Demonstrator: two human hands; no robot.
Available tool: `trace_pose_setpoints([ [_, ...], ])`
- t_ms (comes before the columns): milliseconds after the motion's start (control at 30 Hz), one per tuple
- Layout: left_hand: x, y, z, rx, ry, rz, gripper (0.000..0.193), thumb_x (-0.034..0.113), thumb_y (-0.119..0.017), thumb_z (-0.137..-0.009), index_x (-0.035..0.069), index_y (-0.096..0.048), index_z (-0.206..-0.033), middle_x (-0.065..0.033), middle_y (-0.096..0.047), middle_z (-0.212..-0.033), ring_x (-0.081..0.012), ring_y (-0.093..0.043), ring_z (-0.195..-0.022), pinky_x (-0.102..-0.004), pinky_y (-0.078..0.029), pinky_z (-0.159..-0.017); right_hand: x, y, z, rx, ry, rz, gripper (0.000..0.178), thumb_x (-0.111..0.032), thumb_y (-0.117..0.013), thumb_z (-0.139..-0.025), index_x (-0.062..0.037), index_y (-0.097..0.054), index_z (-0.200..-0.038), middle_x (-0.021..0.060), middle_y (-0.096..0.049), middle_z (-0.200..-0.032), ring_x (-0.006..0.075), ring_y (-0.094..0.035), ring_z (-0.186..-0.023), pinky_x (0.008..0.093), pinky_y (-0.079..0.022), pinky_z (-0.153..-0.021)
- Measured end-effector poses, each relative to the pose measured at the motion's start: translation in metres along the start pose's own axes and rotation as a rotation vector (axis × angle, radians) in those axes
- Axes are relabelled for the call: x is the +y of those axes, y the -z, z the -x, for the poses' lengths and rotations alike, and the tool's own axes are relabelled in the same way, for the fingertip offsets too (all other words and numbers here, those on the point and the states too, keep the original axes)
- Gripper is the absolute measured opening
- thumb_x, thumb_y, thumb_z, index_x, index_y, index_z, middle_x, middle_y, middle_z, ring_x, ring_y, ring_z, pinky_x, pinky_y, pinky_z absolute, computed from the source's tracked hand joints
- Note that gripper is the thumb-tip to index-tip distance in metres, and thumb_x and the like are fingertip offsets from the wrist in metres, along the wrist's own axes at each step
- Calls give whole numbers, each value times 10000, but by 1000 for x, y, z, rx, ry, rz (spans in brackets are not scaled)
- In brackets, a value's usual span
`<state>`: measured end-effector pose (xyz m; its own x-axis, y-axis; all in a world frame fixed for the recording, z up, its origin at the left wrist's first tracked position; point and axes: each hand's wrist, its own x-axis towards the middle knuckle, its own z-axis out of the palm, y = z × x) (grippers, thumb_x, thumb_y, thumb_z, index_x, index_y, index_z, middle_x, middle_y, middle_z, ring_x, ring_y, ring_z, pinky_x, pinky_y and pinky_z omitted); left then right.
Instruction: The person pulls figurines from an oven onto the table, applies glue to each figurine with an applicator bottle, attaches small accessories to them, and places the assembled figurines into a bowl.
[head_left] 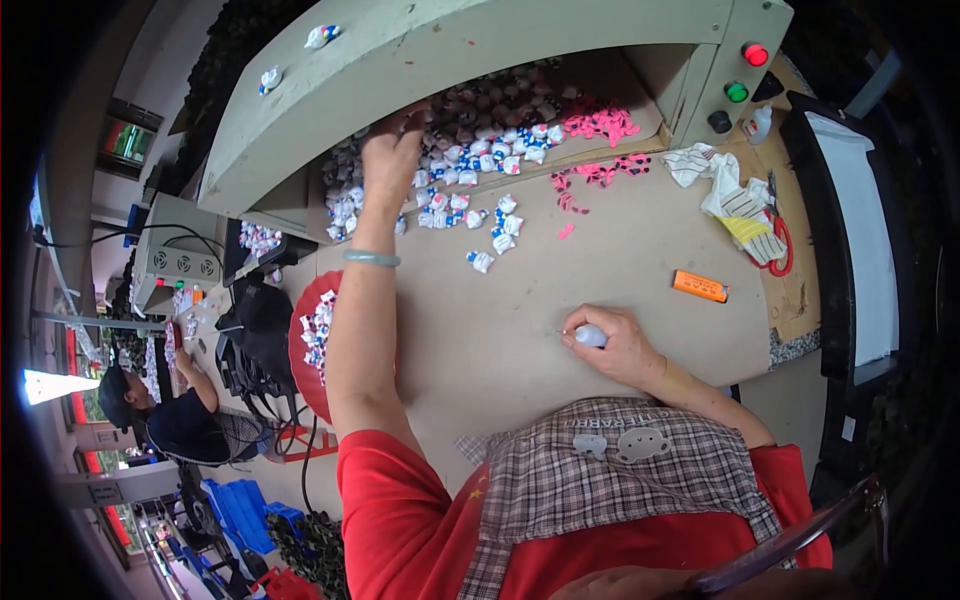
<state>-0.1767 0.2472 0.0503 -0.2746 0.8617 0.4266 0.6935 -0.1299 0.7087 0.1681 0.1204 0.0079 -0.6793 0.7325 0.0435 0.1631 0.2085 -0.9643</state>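
At the mouth of a beige, open-fronted housing: left hand among small white figures with blue and pink markings, right hand around a small translucent whitish bottle

Left grip: back of the hand uppermost, reaching inside the opening. The fingertips are shadowed, and whether they are spread or closed on a figure cannot be told. Figures lie around this hand, densely to its right; a few sit apart, nearer the body, on the light brown tabletop. A pale green bangle circles the wrist. Left of the forearm, and partly hidden by it, a red dish contains more figures.

Right grip: fingers curled snugly about the bottle, its narrow tip projecting leftward, well apart from the figures. Beyond this hand, bright pink pieces with dark spots are scattered at the opening. To its upper right lies an orange rectangular box; farther right, red-handled scissors rest beside a striped white-and-yellow cloth.
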Motion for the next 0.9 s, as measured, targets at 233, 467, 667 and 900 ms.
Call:
trace_pose_setpoints([
  [233, -65, 78, 34, 311, 199, -524, 206, 78, -557, -732, 8, -690, -873, -259, -627, -761, -419, -613, -767, -465, -475, -759, -2, -6, -1, 16, 31, 1, 127, -84, -683, -786, -47, -584, -858, 84, -628, -766, 228, -619, -684, 323, -479, -614],
  [467, -139, 94, 34, 160, 82, -794, 427, 40, -502, -699, 28, -561, -1122, -229, -585, -1080, -410, -548, -981, -461, -460, -859, -4, -8, 2, 24, 29, 41, 116, -49, -682, -778, -39, -583, -838, 82, -639, -763, 213, -633, -679, 293, -488, -611],
  [667, -177, 84, 21, -106, -80, -1309, 384, 131, -459, -847, 54, -498, -1221, -191, -564, -1163, -326, -554, -1059, -399, -457, -908, -6, -6, 0, 28, 14, 16, 113, -32, -684, -768, -38, -588, -827, 74, -649, -768, 205, -643, -683, 283, -494, -618],
  [900, -179, 64, -8, -142, 71, -1140, 521, 443, -407, -921, 93, -471, -1301, -194, -499, -1285, -316, -489, -1184, -418, -425, -958, -9, -6, -2, 14, 0, 30, 107, -36, -681, -773, -37, -590, -831, 72, -650, -771, 203, -642, -686, 286, -495, -619],
])
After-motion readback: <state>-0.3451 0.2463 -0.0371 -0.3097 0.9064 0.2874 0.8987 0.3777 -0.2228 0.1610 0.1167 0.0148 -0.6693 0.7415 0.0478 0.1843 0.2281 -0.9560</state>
